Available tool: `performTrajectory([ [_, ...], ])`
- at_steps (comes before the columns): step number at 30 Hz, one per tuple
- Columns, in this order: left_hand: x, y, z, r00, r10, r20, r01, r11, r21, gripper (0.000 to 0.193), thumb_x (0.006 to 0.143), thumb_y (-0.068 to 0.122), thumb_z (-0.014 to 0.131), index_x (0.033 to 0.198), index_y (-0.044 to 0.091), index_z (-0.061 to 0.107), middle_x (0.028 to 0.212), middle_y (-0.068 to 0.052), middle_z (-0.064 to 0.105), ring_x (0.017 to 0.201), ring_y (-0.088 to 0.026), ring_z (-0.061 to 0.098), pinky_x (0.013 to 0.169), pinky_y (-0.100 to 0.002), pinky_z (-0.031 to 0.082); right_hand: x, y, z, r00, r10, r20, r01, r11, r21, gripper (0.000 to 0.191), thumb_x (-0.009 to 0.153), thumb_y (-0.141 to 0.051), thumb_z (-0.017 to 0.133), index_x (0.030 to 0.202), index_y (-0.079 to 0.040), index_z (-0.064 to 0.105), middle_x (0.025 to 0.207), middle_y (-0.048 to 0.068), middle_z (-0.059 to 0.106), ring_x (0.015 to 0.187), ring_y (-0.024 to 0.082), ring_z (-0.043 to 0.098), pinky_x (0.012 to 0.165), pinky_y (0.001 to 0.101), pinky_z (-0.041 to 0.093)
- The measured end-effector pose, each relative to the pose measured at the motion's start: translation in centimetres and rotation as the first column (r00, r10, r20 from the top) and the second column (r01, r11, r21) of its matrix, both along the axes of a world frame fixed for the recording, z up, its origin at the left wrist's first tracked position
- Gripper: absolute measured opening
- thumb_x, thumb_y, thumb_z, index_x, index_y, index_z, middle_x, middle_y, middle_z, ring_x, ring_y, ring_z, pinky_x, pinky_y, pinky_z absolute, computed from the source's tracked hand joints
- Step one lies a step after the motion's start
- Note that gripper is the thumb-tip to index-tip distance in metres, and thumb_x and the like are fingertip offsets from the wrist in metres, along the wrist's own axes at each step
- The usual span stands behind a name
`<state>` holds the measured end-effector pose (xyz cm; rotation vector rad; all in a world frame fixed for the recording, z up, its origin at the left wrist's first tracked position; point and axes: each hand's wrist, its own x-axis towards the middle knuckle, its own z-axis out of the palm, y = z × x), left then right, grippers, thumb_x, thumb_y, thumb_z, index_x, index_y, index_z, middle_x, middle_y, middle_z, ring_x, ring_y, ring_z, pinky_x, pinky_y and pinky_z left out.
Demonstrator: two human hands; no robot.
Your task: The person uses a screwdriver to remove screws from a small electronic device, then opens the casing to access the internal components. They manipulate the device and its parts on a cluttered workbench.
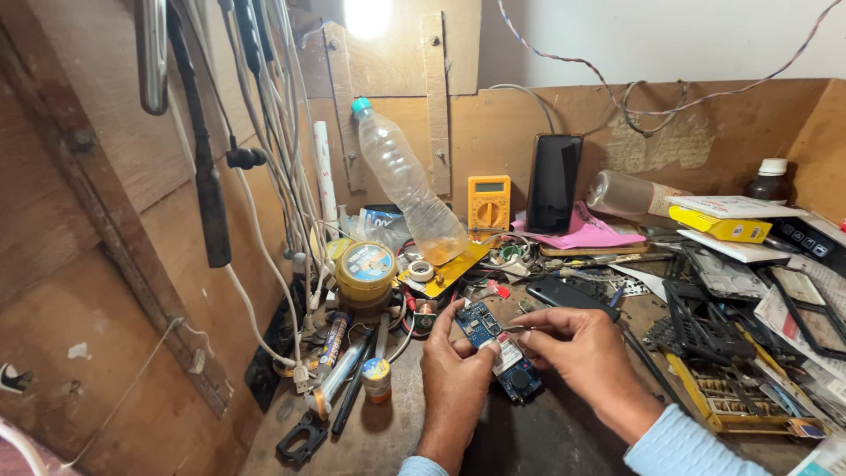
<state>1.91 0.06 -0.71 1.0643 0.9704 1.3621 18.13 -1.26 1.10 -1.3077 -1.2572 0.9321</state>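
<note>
Round tin (365, 272) stands at left on the workbench (564, 432); left hand (454, 375) and right hand (582, 348) both pinch the blue circuit board (493, 345) at bench centre, fingers clamped on its edges; black frame (701, 322) lies right.

Glossy blue circuit board (492, 345), clear plastic bottle (407, 185), rough wooden wall (106, 291).

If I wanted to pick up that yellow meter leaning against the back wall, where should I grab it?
Probably by its two long side edges, near the top. The yellow meter stands almost upright against the wooden back wall, face forward, so its sides are free. Come from the front and above: the clear plastic bottle leans close on its left, and the black phone stands on its right.
</note>
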Motion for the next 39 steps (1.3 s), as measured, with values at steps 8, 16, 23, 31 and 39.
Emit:
performTrajectory([
  [8, 0.1, 0.0, 0.1, 0.999, -0.022, 0.035, 0.022, 1.000, -0.014, 0.070, 0.080, -0.008, 0.068, 0.145, 0.006, 0.047, 0.089, -0.013, 0.081, 0.073, -0.014, 0.076, 0.060, -0.026, 0.058, 1.6, -0.4, 0.7, 0.978, 0.046, -0.204, -0.088, 0.975, -0.204, 0.030, 0.084, -0.006, 0.074, 0.111, 0.007, 0.076, 0.096, 0.011, 0.080, 0.082, 0.016, 0.074, 0.077, 0.0300, 0.060],
  [16, 0.1, 0.4, -0.6, 1.000, -0.019, 0.024, 0.018, 1.000, 0.022, 0.070, 0.080, -0.007, 0.069, 0.145, 0.006, 0.047, 0.089, -0.015, 0.081, 0.071, -0.014, 0.075, 0.058, -0.026, 0.058, 0.2, -0.3, 0.8, 1.000, 0.000, 0.029, 0.002, 0.998, -0.069, 0.029, 0.082, -0.006, 0.078, 0.108, 0.004, 0.081, 0.089, 0.011, 0.083, 0.074, 0.013, 0.073, 0.068, 0.0275, 0.059],
  [23, 0.4, 0.6, -1.2, 0.999, -0.004, 0.042, 0.000, 0.997, 0.083, 0.071, 0.080, -0.008, 0.067, 0.146, 0.005, 0.047, 0.088, -0.015, 0.080, 0.071, -0.014, 0.074, 0.059, -0.026, 0.058, -0.3, -0.8, 1.2, 0.922, -0.106, 0.372, 0.114, 0.994, 0.003, 0.026, 0.082, -0.016, 0.083, 0.105, -0.006, 0.083, 0.077, 0.005, 0.083, 0.063, 0.011, 0.071, 0.059, 0.0283, 0.057],
  [31, 0.3, 0.2, -0.5, 1.000, 0.007, -0.023, -0.006, 0.999, 0.041, 0.068, 0.080, -0.008, 0.067, 0.144, 0.006, 0.049, 0.090, -0.013, 0.081, 0.077, -0.014, 0.077, 0.063, -0.026, 0.059, -1.5, -2.3, 2.2, 0.793, -0.216, 0.570, 0.181, 0.976, 0.117, 0.028, 0.080, -0.025, 0.085, 0.106, -0.016, 0.082, 0.073, 0.008, 0.079, 0.061, 0.013, 0.073, 0.059, 0.0316, 0.057],
  [39, 0.3, 0.2, -0.5, 0.998, -0.028, 0.051, 0.025, 0.998, 0.050, 0.068, 0.080, -0.010, 0.066, 0.145, 0.004, 0.049, 0.092, -0.015, 0.081, 0.076, -0.015, 0.076, 0.062, -0.027, 0.059, -1.8, -2.5, 2.6, 0.815, -0.209, 0.540, 0.179, 0.978, 0.108, 0.024, 0.081, -0.024, 0.083, 0.102, -0.014, 0.082, 0.076, 0.008, 0.082, 0.066, 0.013, 0.078, 0.063, 0.0300, 0.058],
])
